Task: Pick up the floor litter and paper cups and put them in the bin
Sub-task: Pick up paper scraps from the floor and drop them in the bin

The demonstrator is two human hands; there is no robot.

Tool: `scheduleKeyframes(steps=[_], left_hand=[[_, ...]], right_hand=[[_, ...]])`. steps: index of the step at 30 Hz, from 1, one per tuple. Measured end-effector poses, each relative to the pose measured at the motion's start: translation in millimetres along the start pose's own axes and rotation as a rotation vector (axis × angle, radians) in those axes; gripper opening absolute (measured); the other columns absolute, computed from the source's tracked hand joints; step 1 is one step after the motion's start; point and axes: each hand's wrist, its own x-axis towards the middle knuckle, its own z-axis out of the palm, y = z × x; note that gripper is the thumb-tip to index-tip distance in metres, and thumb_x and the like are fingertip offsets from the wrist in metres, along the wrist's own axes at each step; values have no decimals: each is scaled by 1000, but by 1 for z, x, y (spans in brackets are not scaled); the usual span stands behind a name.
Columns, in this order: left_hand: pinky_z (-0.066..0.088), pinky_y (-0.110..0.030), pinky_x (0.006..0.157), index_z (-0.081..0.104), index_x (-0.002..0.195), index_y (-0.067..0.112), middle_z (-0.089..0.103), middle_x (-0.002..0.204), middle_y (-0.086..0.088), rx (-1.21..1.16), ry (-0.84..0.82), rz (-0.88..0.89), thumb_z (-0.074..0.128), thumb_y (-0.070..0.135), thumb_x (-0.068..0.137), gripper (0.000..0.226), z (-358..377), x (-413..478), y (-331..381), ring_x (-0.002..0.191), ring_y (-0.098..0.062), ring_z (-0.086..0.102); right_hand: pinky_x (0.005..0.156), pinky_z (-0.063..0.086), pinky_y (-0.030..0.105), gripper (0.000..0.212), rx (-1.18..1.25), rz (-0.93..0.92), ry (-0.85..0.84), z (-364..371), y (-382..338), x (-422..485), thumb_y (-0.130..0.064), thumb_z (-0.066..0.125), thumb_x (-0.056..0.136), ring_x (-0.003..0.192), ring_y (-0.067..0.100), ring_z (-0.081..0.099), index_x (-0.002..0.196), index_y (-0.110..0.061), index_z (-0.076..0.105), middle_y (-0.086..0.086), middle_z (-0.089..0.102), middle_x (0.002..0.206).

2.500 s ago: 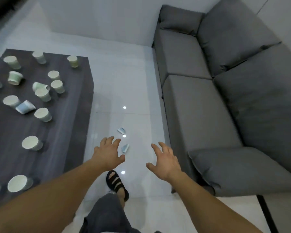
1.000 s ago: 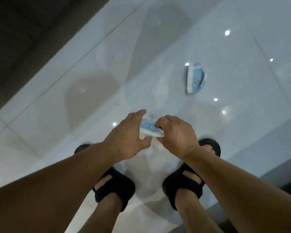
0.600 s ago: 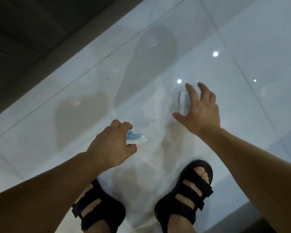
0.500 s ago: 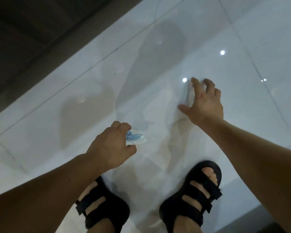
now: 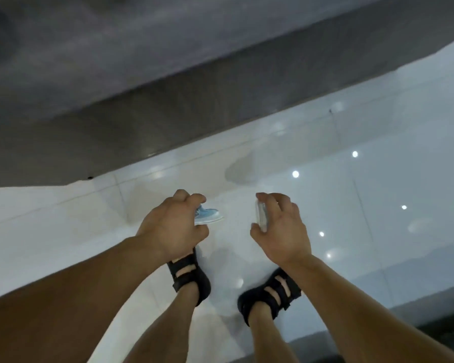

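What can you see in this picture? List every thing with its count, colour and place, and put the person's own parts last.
Blue scrap: one, light blue, pinched by the left hand.
Pale scrap: one, whitish, seen edge-on, held in the right hand.
Floor: one, glossy white tiles with light spots, under the feet.
Table: one, dark grey, across the top.
Sandals: two, black, on the feet, below the hands.
Left hand: one, left of centre.
Right hand: one, right of centre.

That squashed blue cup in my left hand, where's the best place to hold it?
Probably across its flat faces, from its left end, as the left hand does: the blue cup is squashed thin, so fingers above and thumb below pinch it; its right end sticks out free.
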Motion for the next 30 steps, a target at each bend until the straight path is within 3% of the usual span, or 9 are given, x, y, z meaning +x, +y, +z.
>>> scheduleKeyframes(steps=[8,14,21,30], left_hand=[[45,-32,86,45,137,27,48,130,-1,-113,275,-147,62,37,80,60,-189,-168,4,109,-22,53],[45,-32,81,48,134,23,50,125,-5,-250,475,-319,63,37,81,57,-244,-324,-8,104,-24,55],[41,-27,78,48,134,24,52,124,-2,-404,651,-525,62,40,82,56,-252,-466,-63,103,-22,57],[44,-31,86,44,137,24,49,129,-2,-512,810,-716,57,37,84,57,-252,-615,-214,112,-22,53]], right_hand=[[91,48,33,60,-184,-366,-40,-176,-197,-54,-34,62,88,127,20,36,141,-32,36,-2,36,144],[91,47,39,61,-317,-571,-142,-244,-321,-121,-31,62,85,124,24,35,141,-31,38,0,39,138],[90,44,39,57,-475,-819,-179,-249,-462,-196,-31,61,87,124,26,37,140,-32,39,1,39,138],[93,45,39,57,-587,-1191,-167,-160,-660,-303,-30,57,89,127,24,35,143,-30,37,1,35,143]])
